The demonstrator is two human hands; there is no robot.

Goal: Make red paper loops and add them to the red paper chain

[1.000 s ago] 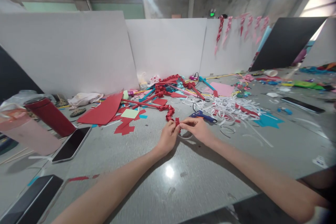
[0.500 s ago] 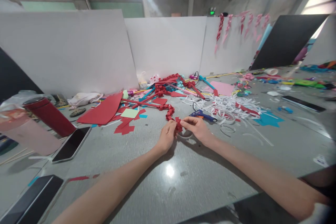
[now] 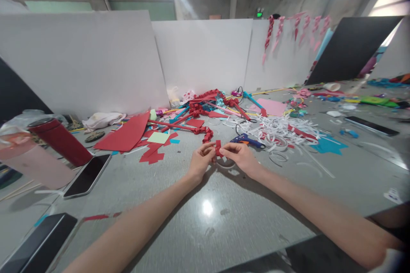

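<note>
Between my two hands is a small piece of red paper, cut with projecting tabs and partly covered by fingers. My left hand pinches it from the left, and my right hand pinches its right side with thumb and forefinger. Just beyond my left fingers lies a folded red paper chain, linked to a red rolled stick. Whether the held piece joins that chain is hidden. A blue glue gun rests beyond my right hand. Below the paper, a pale curled strip shows.
White paper shreds heap at the right, beside a blue paper sheet. Red card and cross-shaped red cutouts lie left. A red flask, a pink bottle and phones stand or lie farther left. White boards close the back.
The red paper piece has turned, so a tab now points upward. My left fingers have shifted slightly and opened out a little around it; my right hand stays nearly in place.
</note>
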